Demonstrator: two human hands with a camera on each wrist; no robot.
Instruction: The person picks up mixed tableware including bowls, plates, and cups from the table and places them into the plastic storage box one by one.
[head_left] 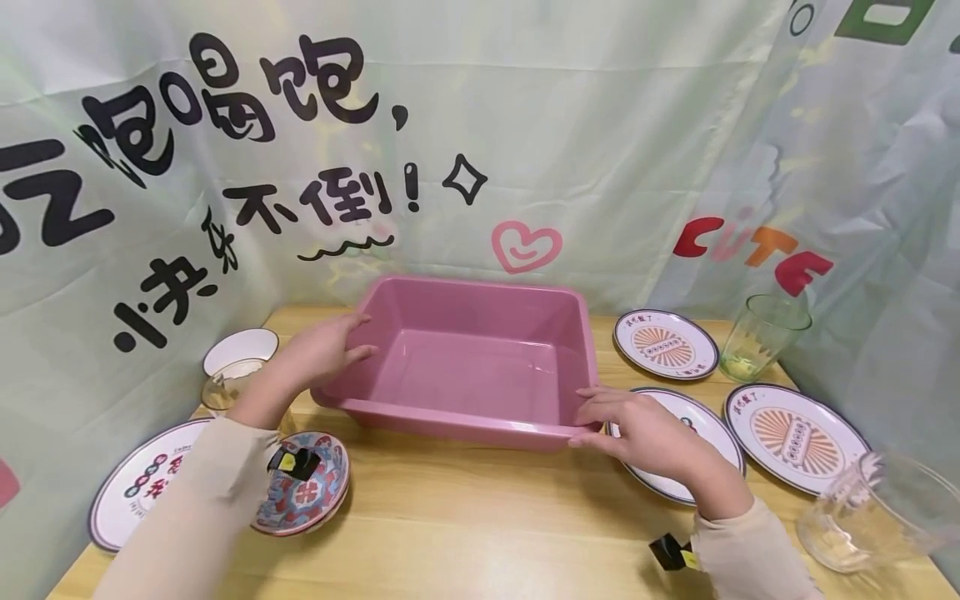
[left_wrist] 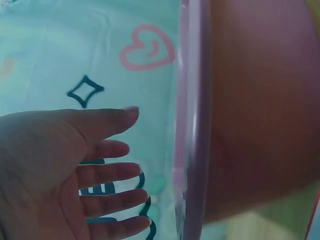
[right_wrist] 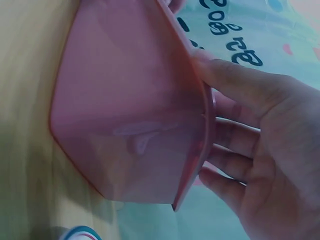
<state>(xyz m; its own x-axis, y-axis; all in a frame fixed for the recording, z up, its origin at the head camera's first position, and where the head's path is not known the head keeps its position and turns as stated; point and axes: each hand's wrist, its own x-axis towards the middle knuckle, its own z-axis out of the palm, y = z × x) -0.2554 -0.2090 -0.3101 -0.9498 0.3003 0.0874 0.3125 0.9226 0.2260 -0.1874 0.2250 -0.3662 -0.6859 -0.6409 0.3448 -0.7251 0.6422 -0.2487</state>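
A pink rectangular plastic tub (head_left: pixel 480 375) sits at the back middle of the wooden table, its inside bare. At its left end is my left hand (head_left: pixel 326 350). The left wrist view shows that hand's fingers (left_wrist: pixel 112 202) straight and spread, a little apart from the tub's rim (left_wrist: pixel 192 120). My right hand (head_left: pixel 637 429) grips the near right corner of the tub. In the right wrist view its thumb (right_wrist: pixel 225 75) lies against the rim and the other fingers reach over the rim's side.
Left of the tub are a patterned bowl (head_left: pixel 303 500), white plates (head_left: pixel 112 500) and a glass cup (head_left: pixel 217 392), partly behind the left arm. On the right stand several printed plates (head_left: pixel 667 343), a green glass (head_left: pixel 765 333) and a clear glass (head_left: pixel 832 533). Printed cloth (head_left: pixel 600 125) walls the table.
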